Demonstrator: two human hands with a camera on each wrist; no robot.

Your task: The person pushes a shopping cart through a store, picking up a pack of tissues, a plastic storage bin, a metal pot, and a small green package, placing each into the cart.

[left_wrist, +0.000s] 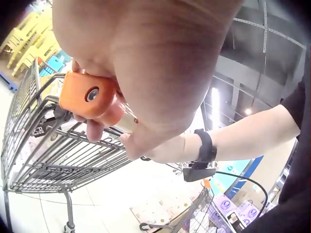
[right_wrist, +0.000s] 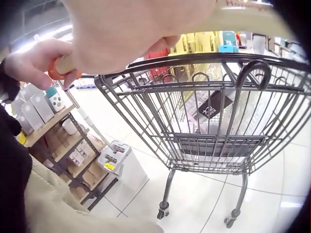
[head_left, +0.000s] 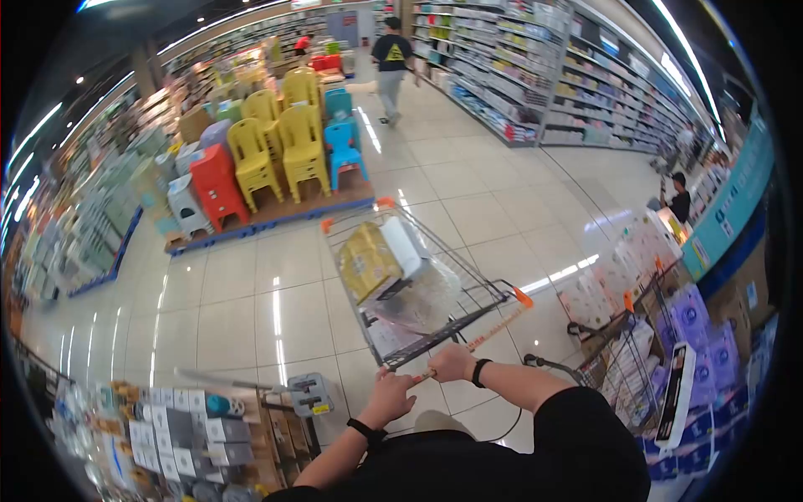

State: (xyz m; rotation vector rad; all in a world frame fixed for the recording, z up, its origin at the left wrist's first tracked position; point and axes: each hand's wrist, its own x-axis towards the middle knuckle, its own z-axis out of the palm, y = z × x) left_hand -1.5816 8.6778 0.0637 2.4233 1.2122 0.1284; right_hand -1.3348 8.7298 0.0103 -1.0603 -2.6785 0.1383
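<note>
My left hand grips the left end of the handle of a wire shopping cart; the orange end cap shows beside its fingers. Farther along the same bar, my right hand is curled round the pale handle. Inside the cart lie a gold package, a white item and something in clear plastic wrap. A box with a black label shows through the wires in the right wrist view. Both wrists wear black straps.
Stacked yellow chairs, red stools and a blue chair stand on a low platform ahead. A person walks in the aisle. Left is a shelf with a grey bucket; right, another cart beside purple packs.
</note>
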